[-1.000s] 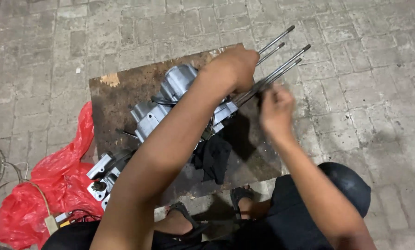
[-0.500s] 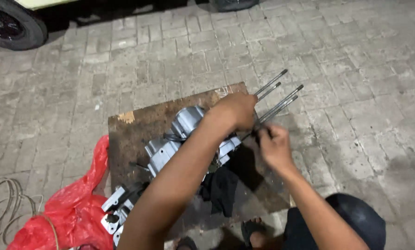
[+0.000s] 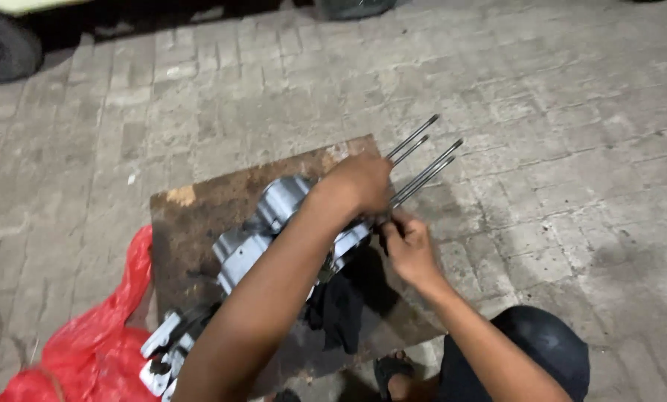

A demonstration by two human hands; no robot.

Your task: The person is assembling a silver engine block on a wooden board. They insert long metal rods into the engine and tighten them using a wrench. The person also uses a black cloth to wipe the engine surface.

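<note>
A grey metal engine casing [image 3: 270, 219] lies on a rusty brown board [image 3: 199, 223] on the paved ground. Several long steel studs [image 3: 423, 160] stick out of it toward the upper right. My left hand [image 3: 359, 182] rests on top of the casing at the base of the studs, fingers curled over it. My right hand [image 3: 408, 242] is just below, fingers pinched at the lower studs' base; what they pinch is too small to tell. A black cloth [image 3: 341, 305] lies under the casing.
A red plastic bag [image 3: 88, 350] lies at the lower left, with grey metal parts [image 3: 162, 357] beside it. A vehicle tyre [image 3: 2, 45] shows at the top left. My knee in dark trousers [image 3: 534, 350] is at the lower right. Brick paving surrounds the board.
The view has shifted, so the board and casing sit lower in frame. My right hand has moved down from the studs' shafts to their base. My left hand stays on the casing.
</note>
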